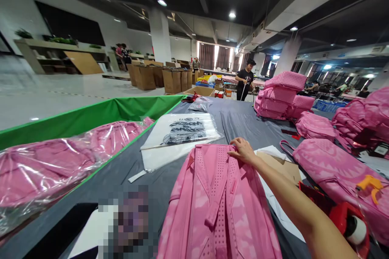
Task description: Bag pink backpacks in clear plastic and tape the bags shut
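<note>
A pink backpack [212,210] lies on the dark grey table cover with its perforated shoulder straps facing up. My right hand [241,151] grips its top edge at the right, fingers curled over the fabric. My left hand is out of view. Just beyond the backpack are printed clear plastic bags [182,129] over white sheets. Brown cardboard [282,166] and white paper lie to the right, partly under my forearm. Another pink backpack [328,170] rests at the right, with an orange tagging gun [369,186] on it and a red tape dispenser [349,224] in front.
Plastic-wrapped pink backpacks [45,166] lie at the left beside a green cloth edge [121,107]. More pink bags [279,97] are stacked at the table's far right. Cardboard boxes [146,76] stand on the floor behind. A person in black [245,79] stands beyond the table holding a pole.
</note>
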Demonstrator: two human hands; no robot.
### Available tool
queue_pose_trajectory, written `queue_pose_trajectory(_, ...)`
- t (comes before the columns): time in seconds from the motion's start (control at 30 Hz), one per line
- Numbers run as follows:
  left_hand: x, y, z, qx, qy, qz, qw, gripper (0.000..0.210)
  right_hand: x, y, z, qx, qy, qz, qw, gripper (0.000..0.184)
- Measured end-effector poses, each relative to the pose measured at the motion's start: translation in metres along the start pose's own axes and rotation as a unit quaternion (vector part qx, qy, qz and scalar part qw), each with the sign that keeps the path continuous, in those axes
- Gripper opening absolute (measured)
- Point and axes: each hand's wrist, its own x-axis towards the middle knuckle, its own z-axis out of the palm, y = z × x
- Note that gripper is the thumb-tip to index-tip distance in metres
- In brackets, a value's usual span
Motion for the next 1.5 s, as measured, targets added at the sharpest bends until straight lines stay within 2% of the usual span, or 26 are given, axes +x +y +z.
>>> queue_pose_trajectory(0.07, 0.011, 0.026, -0.037, 0.041, 0.052, 0.006, 0.998, 0.039, -0.003, 0.007, 0.005, -0.042, -0.012, 0.001, 0.999, 0.053)
queue_pose_trajectory(0.13, 0.045, 0.054, -0.075, 0.097, 0.121, 0.02, 0.988, 0.052, -0.004, 0.009, 0.014, -0.037, -0.026, -0.006, 0.999, 0.049)
queue_pose_trajectory(0.17, 0.068, 0.066, -0.092, 0.142, 0.176, 0.04, 0.973, 0.067, -0.004, 0.009, 0.018, -0.027, -0.023, -0.014, 0.999, 0.044)
queue_pose_trajectory(0.2, 0.093, 0.076, -0.105, 0.251, 0.265, 0.066, 0.929, 0.079, -0.005, 0.009, 0.022, -0.018, -0.013, -0.021, 1.0, 0.041)
queue_pose_trajectory(0.23, 0.117, 0.084, -0.114, 0.319, 0.309, 0.055, 0.894, 0.088, -0.005, 0.009, 0.026, -0.011, 0.001, -0.027, 1.0, 0.041)
queue_pose_trajectory(0.27, 0.14, 0.089, -0.118, 0.349, 0.315, 0.023, 0.882, 0.087, -0.007, 0.009, 0.028, -0.003, 0.018, -0.033, 0.999, 0.043)
queue_pose_trajectory(0.3, 0.159, 0.092, -0.119, 0.373, 0.301, 0.021, 0.877, 0.079, -0.01, 0.009, 0.03, 0.004, 0.034, -0.037, 0.999, 0.043)
queue_pose_trajectory(0.37, 0.183, 0.088, -0.11, 0.391, 0.249, 0.059, 0.884, 0.053, -0.019, 0.012, 0.032, 0.014, 0.071, -0.041, 0.997, 0.04)
queue_pose_trajectory(0.4, 0.188, 0.083, -0.103, 0.4, 0.232, 0.098, 0.882, 0.041, -0.026, 0.013, 0.033, 0.024, 0.098, -0.049, 0.994, 0.037)
queue_pose_trajectory(0.47, 0.189, 0.069, -0.089, 0.419, 0.231, 0.173, 0.861, 0.029, -0.042, 0.013, 0.036, 0.059, 0.163, -0.084, 0.981, 0.032)
queue_pose_trajectory(0.57, 0.177, 0.046, -0.077, 0.448, 0.259, 0.268, 0.813, 0.036, -0.066, 0.005, 0.04, 0.108, 0.232, -0.148, 0.955, 0.027)
queue_pose_trajectory(0.7, 0.152, 0.023, -0.073, 0.47, 0.286, 0.359, 0.754, 0.041, -0.094, -0.014, 0.04, 0.064, 0.228, -0.156, 0.959, 0.023)
queue_pose_trajectory(0.83, 0.123, -0.002, -0.066, 0.489, 0.265, 0.405, 0.726, 0.038, -0.124, -0.02, 0.04, 0.012, 0.186, -0.175, 0.967, 0.025)
queue_pose_trajectory(0.97, 0.105, -0.031, -0.058, 0.523, 0.203, 0.38, 0.736, 0.04, -0.152, -0.011, 0.049, -0.036, 0.139, -0.175, 0.974, 0.031)
queue_pose_trajectory(1.07, 0.119, -0.036, -0.064, 0.539, 0.142, 0.311, 0.769, 0.045, -0.144, -0.005, 0.055, -0.058, 0.073, -0.11, 0.99, 0.034)
queue_pose_trajectory(1.13, 0.143, -0.025, -0.074, 0.556, 0.104, 0.225, 0.794, 0.05, -0.12, -0.005, 0.058, -0.089, -0.01, -0.037, 0.995, 0.034)
queue_pose_trajectory(1.2, 0.168, -0.006, -0.085, 0.575, 0.07, 0.135, 0.804, 0.051, -0.087, -0.006, 0.062, -0.133, -0.077, 0.029, 0.988, 0.03)
queue_pose_trajectory(1.27, 0.185, 0.016, -0.09, 0.592, 0.036, 0.089, 0.8, 0.047, -0.059, -0.007, 0.068, -0.155, -0.089, 0.06, 0.982, 0.029)
queue_pose_trajectory(1.33, 0.188, 0.034, -0.081, 0.604, 0.028, 0.094, 0.791, 0.049, -0.042, -0.006, 0.076, -0.158, -0.067, 0.074, 0.982, 0.032)
queue_pose_trajectory(1.4, 0.183, 0.041, -0.059, 0.603, 0.045, 0.094, 0.791, 0.067, -0.039, -0.003, 0.086, -0.152, -0.039, 0.084, 0.984, 0.035)
queue_pose_trajectory(1.5, 0.175, 0.03, -0.02, 0.571, 0.036, 0.003, 0.82, 0.098, -0.048, 0.004, 0.096, -0.128, -0.005, 0.083, 0.988, 0.033)
